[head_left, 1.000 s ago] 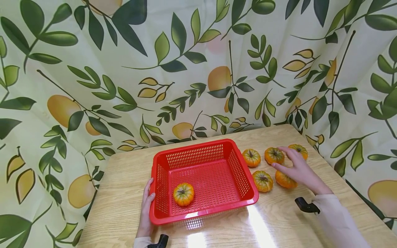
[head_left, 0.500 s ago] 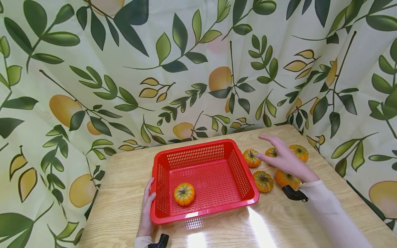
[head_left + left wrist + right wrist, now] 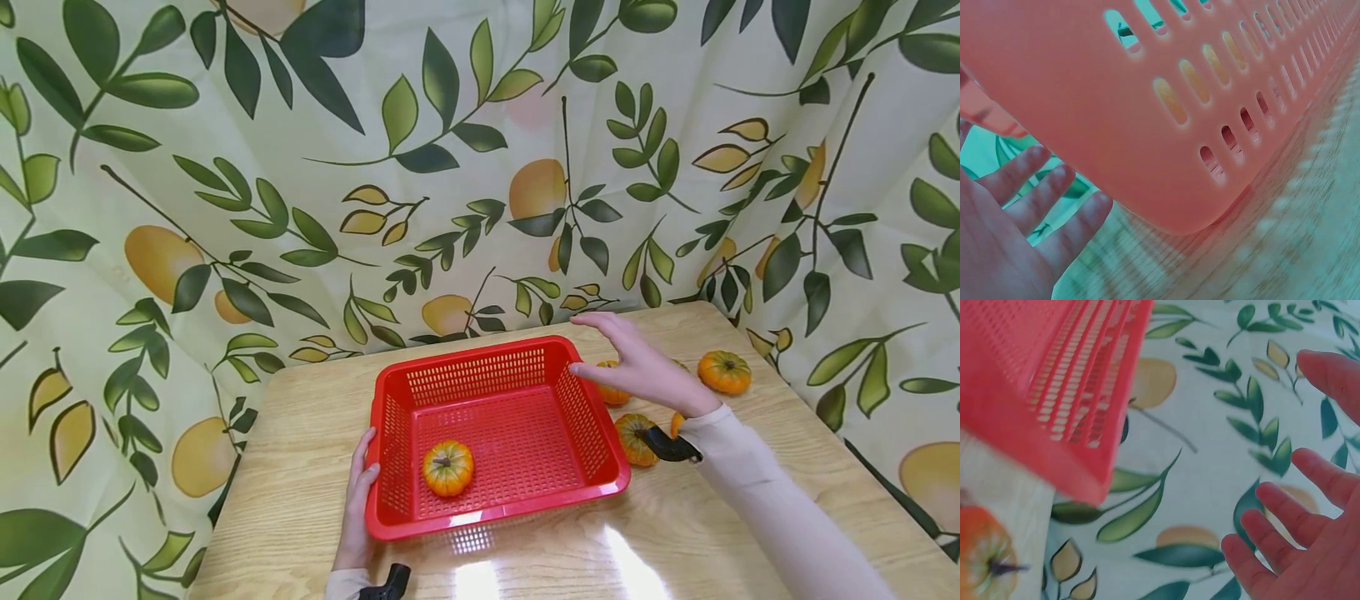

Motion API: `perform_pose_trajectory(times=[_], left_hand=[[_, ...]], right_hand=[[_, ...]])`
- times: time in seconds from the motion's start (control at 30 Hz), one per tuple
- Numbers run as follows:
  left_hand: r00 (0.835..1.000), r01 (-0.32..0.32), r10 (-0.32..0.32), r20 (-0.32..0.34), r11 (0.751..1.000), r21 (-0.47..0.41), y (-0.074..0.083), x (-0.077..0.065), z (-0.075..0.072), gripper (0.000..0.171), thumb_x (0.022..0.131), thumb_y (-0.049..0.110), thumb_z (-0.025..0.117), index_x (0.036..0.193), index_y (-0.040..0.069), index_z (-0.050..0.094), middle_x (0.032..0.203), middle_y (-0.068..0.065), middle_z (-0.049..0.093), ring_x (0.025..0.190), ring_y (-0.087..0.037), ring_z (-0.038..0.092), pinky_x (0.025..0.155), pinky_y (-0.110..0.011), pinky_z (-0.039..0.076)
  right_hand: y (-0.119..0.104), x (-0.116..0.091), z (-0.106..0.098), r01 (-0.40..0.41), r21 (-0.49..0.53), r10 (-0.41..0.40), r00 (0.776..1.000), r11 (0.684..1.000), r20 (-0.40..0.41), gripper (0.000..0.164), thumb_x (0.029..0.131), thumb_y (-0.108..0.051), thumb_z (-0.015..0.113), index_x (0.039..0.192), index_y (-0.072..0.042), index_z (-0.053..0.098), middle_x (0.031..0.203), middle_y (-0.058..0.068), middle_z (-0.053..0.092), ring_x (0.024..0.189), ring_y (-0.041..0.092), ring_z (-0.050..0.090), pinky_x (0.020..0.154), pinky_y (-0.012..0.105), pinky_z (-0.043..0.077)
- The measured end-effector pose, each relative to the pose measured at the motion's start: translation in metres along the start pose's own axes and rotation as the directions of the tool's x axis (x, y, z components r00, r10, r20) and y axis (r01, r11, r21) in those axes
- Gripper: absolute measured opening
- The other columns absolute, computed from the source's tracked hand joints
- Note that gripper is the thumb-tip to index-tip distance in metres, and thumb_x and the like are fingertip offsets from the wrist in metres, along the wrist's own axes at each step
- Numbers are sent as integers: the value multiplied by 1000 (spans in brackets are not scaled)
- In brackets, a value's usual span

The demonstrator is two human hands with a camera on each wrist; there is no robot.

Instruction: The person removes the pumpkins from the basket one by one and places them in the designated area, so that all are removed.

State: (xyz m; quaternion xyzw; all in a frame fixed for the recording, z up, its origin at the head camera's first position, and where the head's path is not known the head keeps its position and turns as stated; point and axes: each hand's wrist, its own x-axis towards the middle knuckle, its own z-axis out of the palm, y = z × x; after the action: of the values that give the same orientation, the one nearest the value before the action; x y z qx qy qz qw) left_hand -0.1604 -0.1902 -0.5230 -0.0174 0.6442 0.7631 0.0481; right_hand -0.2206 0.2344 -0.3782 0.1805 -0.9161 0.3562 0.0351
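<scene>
A red perforated plastic basket (image 3: 510, 507) stands on the table with one small orange pumpkin (image 3: 447, 468) inside, toward its front left. My left hand (image 3: 355, 508) rests against the basket's left side; in the left wrist view its straight fingers (image 3: 1082, 222) touch or nearly touch the red wall. Over the basket's right rim hovers my right hand (image 3: 645, 367), thumb and fingers spread, holding nothing. Beneath and beside it, several more small pumpkins lie right of the basket, including one near the rim (image 3: 637, 439) and one farther right (image 3: 724, 372); the hand and sleeve partly cover others.
The wooden table (image 3: 300, 467) extends around the basket. A leaf-and-fruit printed cloth (image 3: 465, 233) hangs behind the table and along its sides. Black camera mounts (image 3: 671, 446) sit at both wrists.
My right hand has moved left from above the pumpkins to the basket's right rim, fingers still spread and holding nothing. My left hand, the basket and the pumpkin inside have stayed put.
</scene>
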Motion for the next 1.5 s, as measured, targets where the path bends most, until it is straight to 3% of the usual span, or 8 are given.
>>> perform_pose_trajectory(times=[0.23,0.57,0.8,0.97,1.5], left_hand=[[1000,-12,12,8,1000,-12,-3,1,0,56,107,32,37,161,35,20,165,-3,24,132,-19,50,99,-32,55],[1000,7,-7,1,1000,0,-4,1,-1,57,106,32,37,160,36,20,166,-1,21,134,-16,46,100,-31,54],[1000,-2,2,-4,1000,-4,-3,1,0,57,106,32,37,160,35,21,166,-1,21,134,-16,46,101,-30,53],[1000,-4,4,7,1000,7,-3,2,3,57,106,32,37,161,36,20,167,-1,19,136,-16,44,103,-30,51],[1000,4,-4,1,1000,1,-2,2,0,58,106,32,38,160,37,20,167,-1,19,136,-17,44,101,-31,53]], right_hand=[[-27,21,11,79,5,-79,994,997,69,74,88,-39,77,151,-21,43,155,8,41,142,30,36,108,66,42],[-54,43,33,113,77,-125,978,991,166,74,89,-46,75,151,-27,42,154,0,40,142,25,40,112,60,42],[-65,56,53,166,106,-185,960,980,209,70,89,-41,76,148,-21,46,156,1,40,149,27,31,117,57,37],[-68,62,68,156,115,-182,948,981,261,71,89,-39,77,150,-19,45,155,3,42,145,27,37,115,53,41],[-80,73,114,181,42,-181,877,983,446,61,91,-40,73,146,-25,51,150,-1,48,141,21,41,113,44,43]])
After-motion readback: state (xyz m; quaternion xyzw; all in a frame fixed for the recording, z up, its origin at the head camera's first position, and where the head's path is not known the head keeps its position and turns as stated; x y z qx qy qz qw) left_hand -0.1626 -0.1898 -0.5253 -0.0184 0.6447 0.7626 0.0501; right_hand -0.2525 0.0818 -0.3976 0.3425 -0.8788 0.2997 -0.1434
